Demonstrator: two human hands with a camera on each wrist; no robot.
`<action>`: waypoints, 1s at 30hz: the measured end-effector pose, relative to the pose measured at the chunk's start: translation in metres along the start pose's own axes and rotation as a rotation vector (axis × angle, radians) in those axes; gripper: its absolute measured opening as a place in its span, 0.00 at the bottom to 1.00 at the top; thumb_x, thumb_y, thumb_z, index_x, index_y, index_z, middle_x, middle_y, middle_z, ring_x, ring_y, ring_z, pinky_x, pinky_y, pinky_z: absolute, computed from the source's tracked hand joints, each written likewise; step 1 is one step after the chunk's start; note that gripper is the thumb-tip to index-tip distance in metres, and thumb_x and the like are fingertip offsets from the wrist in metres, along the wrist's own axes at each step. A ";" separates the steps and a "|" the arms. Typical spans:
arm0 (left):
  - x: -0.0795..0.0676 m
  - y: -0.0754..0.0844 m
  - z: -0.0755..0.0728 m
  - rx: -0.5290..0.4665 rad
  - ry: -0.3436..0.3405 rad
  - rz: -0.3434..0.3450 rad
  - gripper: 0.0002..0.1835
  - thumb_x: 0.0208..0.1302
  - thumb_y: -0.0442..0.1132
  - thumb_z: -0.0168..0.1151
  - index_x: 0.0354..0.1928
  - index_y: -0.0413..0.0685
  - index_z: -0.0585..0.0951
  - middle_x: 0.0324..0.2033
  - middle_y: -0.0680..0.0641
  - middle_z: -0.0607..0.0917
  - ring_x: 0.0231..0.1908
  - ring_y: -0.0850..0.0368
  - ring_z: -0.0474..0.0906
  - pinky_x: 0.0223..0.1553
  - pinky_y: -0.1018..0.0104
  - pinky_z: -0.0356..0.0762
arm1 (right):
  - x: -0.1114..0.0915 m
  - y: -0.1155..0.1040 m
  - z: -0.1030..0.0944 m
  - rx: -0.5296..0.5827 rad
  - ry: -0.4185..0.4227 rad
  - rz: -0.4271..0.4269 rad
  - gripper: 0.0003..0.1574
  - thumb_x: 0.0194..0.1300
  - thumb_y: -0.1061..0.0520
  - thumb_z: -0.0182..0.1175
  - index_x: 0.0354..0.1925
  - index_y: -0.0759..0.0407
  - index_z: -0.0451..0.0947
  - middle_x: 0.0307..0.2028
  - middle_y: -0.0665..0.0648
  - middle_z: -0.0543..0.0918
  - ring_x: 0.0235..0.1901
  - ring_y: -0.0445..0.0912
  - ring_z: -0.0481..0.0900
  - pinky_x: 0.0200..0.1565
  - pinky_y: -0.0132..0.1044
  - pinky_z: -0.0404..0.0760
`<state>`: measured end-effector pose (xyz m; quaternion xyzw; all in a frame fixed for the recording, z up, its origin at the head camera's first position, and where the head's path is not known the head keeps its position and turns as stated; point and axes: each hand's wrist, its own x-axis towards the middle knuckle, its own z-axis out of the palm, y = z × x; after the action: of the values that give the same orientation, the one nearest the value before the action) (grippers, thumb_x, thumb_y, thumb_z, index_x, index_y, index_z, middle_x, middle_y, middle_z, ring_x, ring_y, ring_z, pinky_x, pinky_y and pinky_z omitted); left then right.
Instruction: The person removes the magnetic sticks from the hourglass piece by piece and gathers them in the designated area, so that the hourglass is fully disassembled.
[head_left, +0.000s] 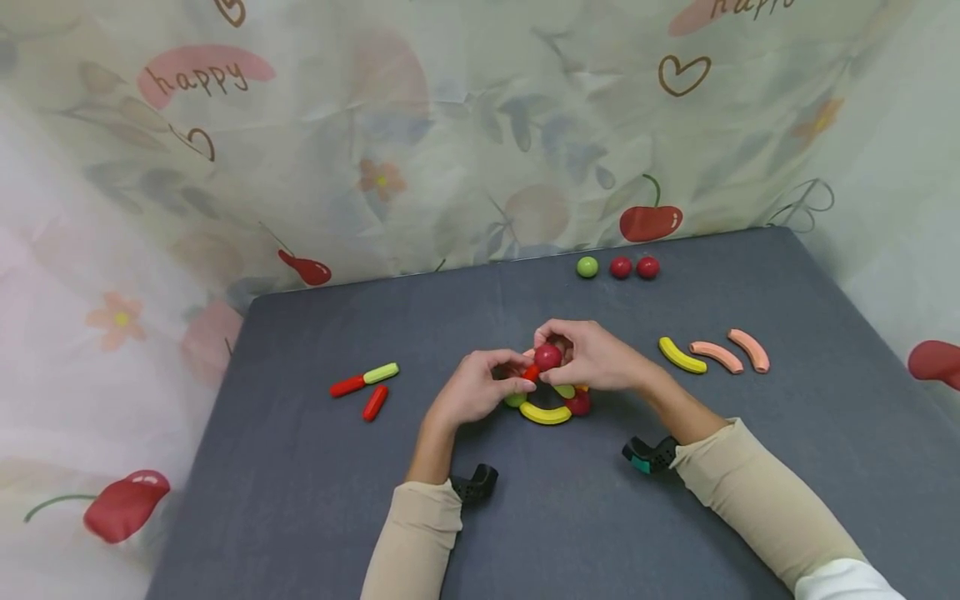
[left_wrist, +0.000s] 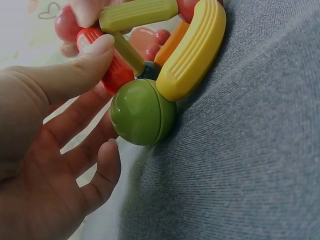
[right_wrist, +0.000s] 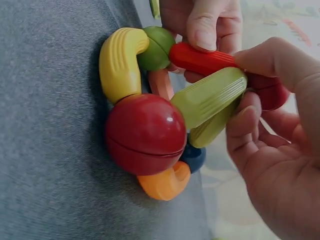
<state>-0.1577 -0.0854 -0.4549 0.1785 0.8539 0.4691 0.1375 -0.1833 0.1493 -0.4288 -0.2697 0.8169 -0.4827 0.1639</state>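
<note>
A small frame of toy rods and balls stands on the table between both hands. My left hand (head_left: 480, 385) pinches a red rod (right_wrist: 202, 60), which runs from a green ball (left_wrist: 142, 112) up to a red ball (head_left: 548, 357). The fingers of my right hand (head_left: 600, 357) hold that upper red ball where the rods meet. Two yellow-green rods (right_wrist: 210, 97) slope down from there, one toward a lower red ball (right_wrist: 145, 134), the other toward a dark blue ball (right_wrist: 194, 156). Along the base are a yellow curved piece (head_left: 545, 414), an orange curved piece (right_wrist: 164, 185) and a pink piece (right_wrist: 160, 84).
Left on the table lie a red rod (head_left: 375, 402) and another red rod (head_left: 347, 386) end to end with a yellow-green one (head_left: 381, 373). A green ball (head_left: 587, 267) and two red balls (head_left: 633, 267) sit at the back edge. Yellow (head_left: 682, 356) and pink curved pieces (head_left: 748, 350) lie right.
</note>
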 end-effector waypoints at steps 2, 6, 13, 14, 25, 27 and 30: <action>0.000 0.000 0.000 0.006 0.003 -0.006 0.16 0.62 0.45 0.74 0.52 0.54 0.88 0.41 0.52 0.90 0.41 0.58 0.80 0.45 0.64 0.79 | -0.001 0.000 -0.006 0.057 0.061 0.049 0.13 0.63 0.60 0.67 0.45 0.58 0.76 0.40 0.56 0.83 0.34 0.47 0.81 0.35 0.35 0.84; -0.001 0.000 0.000 0.026 0.004 -0.017 0.16 0.61 0.47 0.74 0.50 0.54 0.88 0.39 0.53 0.89 0.40 0.58 0.79 0.45 0.64 0.77 | -0.003 -0.007 -0.027 0.013 0.198 0.184 0.12 0.68 0.50 0.67 0.43 0.55 0.80 0.34 0.57 0.80 0.31 0.51 0.78 0.32 0.36 0.79; -0.001 0.002 0.001 0.021 0.016 -0.032 0.16 0.59 0.47 0.76 0.49 0.56 0.88 0.38 0.53 0.88 0.39 0.58 0.80 0.45 0.63 0.78 | 0.016 -0.001 -0.074 -0.266 0.258 0.354 0.22 0.73 0.50 0.54 0.55 0.66 0.74 0.35 0.60 0.72 0.36 0.54 0.70 0.37 0.39 0.68; -0.002 0.002 0.002 0.020 0.014 -0.035 0.16 0.59 0.47 0.76 0.49 0.56 0.88 0.37 0.54 0.88 0.39 0.58 0.80 0.45 0.63 0.77 | 0.020 0.005 -0.081 -0.291 0.266 0.369 0.23 0.72 0.53 0.53 0.58 0.68 0.73 0.38 0.61 0.71 0.40 0.54 0.68 0.38 0.39 0.68; -0.002 0.000 0.001 0.003 -0.002 -0.036 0.16 0.58 0.48 0.77 0.48 0.55 0.88 0.36 0.54 0.88 0.39 0.58 0.80 0.44 0.65 0.78 | 0.041 0.057 -0.100 -0.528 0.332 0.404 0.38 0.65 0.51 0.70 0.66 0.63 0.69 0.58 0.68 0.81 0.54 0.62 0.79 0.58 0.60 0.75; -0.002 0.000 0.000 0.001 -0.001 -0.032 0.16 0.58 0.48 0.77 0.48 0.55 0.88 0.36 0.54 0.88 0.39 0.58 0.80 0.44 0.65 0.78 | 0.043 0.060 -0.096 -0.534 0.357 0.392 0.37 0.64 0.53 0.71 0.67 0.61 0.69 0.58 0.68 0.80 0.54 0.62 0.78 0.58 0.61 0.74; -0.002 -0.001 -0.002 -0.001 0.003 -0.030 0.16 0.57 0.47 0.77 0.48 0.55 0.88 0.36 0.54 0.88 0.39 0.58 0.80 0.43 0.66 0.78 | 0.045 0.061 -0.093 -0.528 0.376 0.367 0.38 0.64 0.55 0.71 0.67 0.61 0.69 0.58 0.67 0.79 0.54 0.62 0.77 0.59 0.61 0.74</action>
<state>-0.1571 -0.0881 -0.4543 0.1647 0.8565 0.4678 0.1433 -0.2858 0.2107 -0.4378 -0.0582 0.9640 -0.2589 0.0194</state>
